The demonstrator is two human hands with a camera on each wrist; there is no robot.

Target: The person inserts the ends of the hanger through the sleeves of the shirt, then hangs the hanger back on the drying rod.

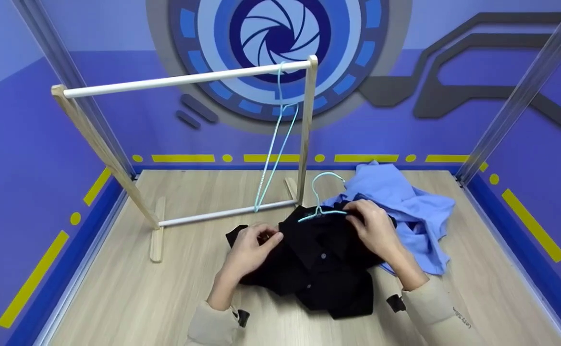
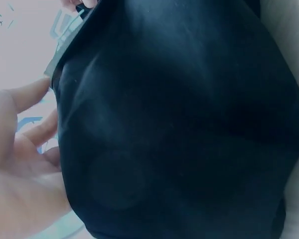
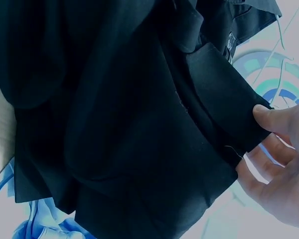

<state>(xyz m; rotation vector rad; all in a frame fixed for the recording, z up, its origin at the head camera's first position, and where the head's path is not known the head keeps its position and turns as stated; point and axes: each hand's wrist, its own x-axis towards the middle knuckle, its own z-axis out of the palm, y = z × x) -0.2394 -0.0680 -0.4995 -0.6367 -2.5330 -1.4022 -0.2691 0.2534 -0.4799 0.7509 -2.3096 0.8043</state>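
Observation:
A black buttoned shirt (image 1: 326, 278) lies bunched over the table, its collar toward the back. From the collar opening rises a light-blue hanger (image 1: 320, 211), hook up, with most of its frame hidden in the cloth. On the left, my left hand (image 1: 252, 250) pinches the shirt's edge by the collar; in the left wrist view its thumb (image 2: 32, 94) meets the cloth edge. My right hand (image 1: 374, 229) grips the collar side beside the hanger's right arm. The right wrist view shows its thumb (image 3: 274, 117) on the black fabric and the fingers behind.
A wooden rack with a white top bar (image 1: 184, 81) stands at the back left. Another light-blue hanger (image 1: 273, 144) hangs near the bar's right end. Blue cloth (image 1: 400, 192) lies crumpled behind my right hand. Patterned blue walls enclose the wood-grain table (image 1: 117, 298).

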